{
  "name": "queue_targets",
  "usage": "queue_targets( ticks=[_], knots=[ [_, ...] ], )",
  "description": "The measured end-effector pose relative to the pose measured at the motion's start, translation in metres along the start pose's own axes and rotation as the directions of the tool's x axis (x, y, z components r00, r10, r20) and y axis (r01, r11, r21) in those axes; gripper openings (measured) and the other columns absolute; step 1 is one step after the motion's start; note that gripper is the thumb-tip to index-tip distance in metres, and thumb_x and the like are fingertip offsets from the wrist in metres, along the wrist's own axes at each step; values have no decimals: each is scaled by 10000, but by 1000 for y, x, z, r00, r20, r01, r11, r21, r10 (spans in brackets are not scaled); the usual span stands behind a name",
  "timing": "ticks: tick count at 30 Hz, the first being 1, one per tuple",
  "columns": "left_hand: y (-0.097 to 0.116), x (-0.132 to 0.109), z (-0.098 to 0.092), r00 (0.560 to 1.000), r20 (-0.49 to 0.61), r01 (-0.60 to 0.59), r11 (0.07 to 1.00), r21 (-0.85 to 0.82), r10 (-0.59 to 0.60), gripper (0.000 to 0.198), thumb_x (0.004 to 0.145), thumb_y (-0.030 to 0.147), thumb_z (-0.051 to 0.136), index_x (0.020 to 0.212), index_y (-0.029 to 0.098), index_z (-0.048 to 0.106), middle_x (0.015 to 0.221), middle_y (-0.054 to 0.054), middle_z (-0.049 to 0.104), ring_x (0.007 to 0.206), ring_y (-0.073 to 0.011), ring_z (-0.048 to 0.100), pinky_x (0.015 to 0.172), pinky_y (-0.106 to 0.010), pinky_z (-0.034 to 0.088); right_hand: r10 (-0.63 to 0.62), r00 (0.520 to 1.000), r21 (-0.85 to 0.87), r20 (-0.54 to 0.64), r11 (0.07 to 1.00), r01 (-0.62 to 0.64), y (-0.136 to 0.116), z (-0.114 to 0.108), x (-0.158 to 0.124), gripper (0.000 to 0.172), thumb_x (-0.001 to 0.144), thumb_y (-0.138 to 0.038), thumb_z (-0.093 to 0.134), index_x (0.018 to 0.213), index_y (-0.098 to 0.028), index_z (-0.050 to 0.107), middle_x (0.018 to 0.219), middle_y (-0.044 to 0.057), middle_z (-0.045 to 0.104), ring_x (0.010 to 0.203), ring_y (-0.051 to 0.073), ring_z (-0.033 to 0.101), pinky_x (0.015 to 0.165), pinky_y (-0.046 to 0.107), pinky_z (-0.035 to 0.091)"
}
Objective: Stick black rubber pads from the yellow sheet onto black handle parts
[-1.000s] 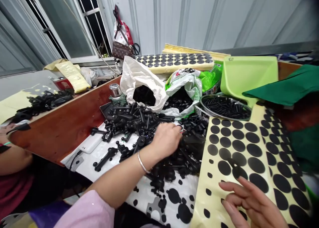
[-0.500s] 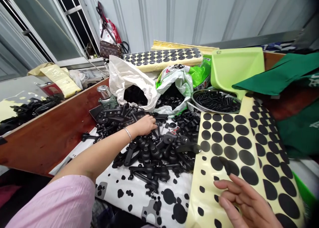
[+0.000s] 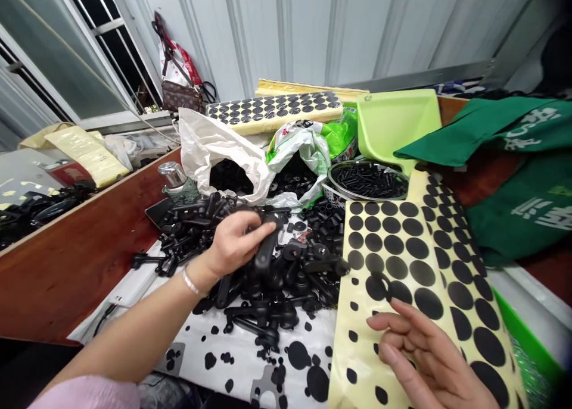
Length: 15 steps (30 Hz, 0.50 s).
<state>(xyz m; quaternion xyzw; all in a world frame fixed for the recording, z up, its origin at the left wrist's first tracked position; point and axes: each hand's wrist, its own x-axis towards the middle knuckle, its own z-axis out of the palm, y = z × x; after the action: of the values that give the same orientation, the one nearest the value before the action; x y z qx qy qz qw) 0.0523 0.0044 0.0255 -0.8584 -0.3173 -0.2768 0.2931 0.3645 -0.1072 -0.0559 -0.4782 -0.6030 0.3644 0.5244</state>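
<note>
My left hand (image 3: pixel 239 242) is closed on a long black plastic arm (image 3: pixel 267 251), lifted above a heap of black parts (image 3: pixel 277 314). The arm has a rounded end near my fingertips. Over the sticker sheet (image 3: pixel 357 361) at the right, my right hand (image 3: pixel 420 352) has its fingers curled. A thin, dark, bent piece, seemingly a peeled black sticker (image 3: pixel 385 285), clings at its index fingertip. Rows of round black stickers cover the upper part of the yellowish backing.
Behind the heap stand a white bag (image 3: pixel 223 144) and a green-white bag (image 3: pixel 299 153) of black parts. A round basket (image 3: pixel 333 189) of small black pieces sits beside a light green dustpan (image 3: pixel 395 123). A wooden board (image 3: pixel 89 227) borders the left; green cloth (image 3: pixel 504 206) hangs right.
My left hand has drawn back from the heap towards the left and now has a black plastic arm in its fingers. My right hand has barely moved. The view has shifted slightly.
</note>
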Motion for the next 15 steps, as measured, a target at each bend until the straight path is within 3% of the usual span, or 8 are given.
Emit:
queue_targets(
  ticks=[2, 5, 11, 13, 15],
  knots=[
    [28, 0, -21, 992, -117, -54, 992, -110, 42, 253, 867, 139, 483, 1091, 132, 600, 779, -67, 577, 731, -165, 557, 614, -295, 481, -22, 998, 35, 64, 999, 20, -10, 1, 4, 375, 922, -347, 537, 1276, -278, 434, 1015, 58, 610, 836, 155, 609, 723, 181, 547],
    [65, -1, -37, 982, -172, -123, 954, -275, 77, 223, 854, 123, 513, 1060, 118, 598, 734, -51, 601, 704, -164, 575, 578, -284, 485, -16, 990, 137, 140, 991, -4, -31, 9, 11, 385, 936, -317, 515, 1300, -285, 394, 1065, 63, 580, 816, 145, 591, 725, 214, 545],
    [105, -4, -29, 983, -133, -177, 857, -484, 128, 281, 809, 86, 548, 1074, 139, 625, 748, -71, 657, 690, -179, 605, 572, -294, 509, 4, 947, 354, 322, 927, -125, -58, 26, 16, 484, 883, -286, 578, 1314, -273, 360, 1167, 83, 555, 845, 161, 577, 759, 304, 523],
    [115, -7, -26, 990, -112, -134, 813, -566, 86, 407, 808, 92, 551, 1208, 164, 571, 755, -81, 662, 705, -194, 611, 579, -304, 509, -11, 942, 362, 334, 925, -117, -59, 28, 13, 493, 872, -263, 592, 1311, -266, 366, 1138, 78, 575, 912, 181, 577, 785, 315, 507],
    [126, -12, -24, 996, -84, -32, 762, -646, -30, 520, 814, 102, 556, 1317, 213, 486, 811, -90, 665, 750, -203, 617, 612, -313, 516, -26, 952, 376, 304, 922, -95, -59, 29, 8, 483, 873, -252, 595, 1303, -263, 375, 1104, 72, 591, 918, 184, 585, 792, 317, 504]
  ],
)
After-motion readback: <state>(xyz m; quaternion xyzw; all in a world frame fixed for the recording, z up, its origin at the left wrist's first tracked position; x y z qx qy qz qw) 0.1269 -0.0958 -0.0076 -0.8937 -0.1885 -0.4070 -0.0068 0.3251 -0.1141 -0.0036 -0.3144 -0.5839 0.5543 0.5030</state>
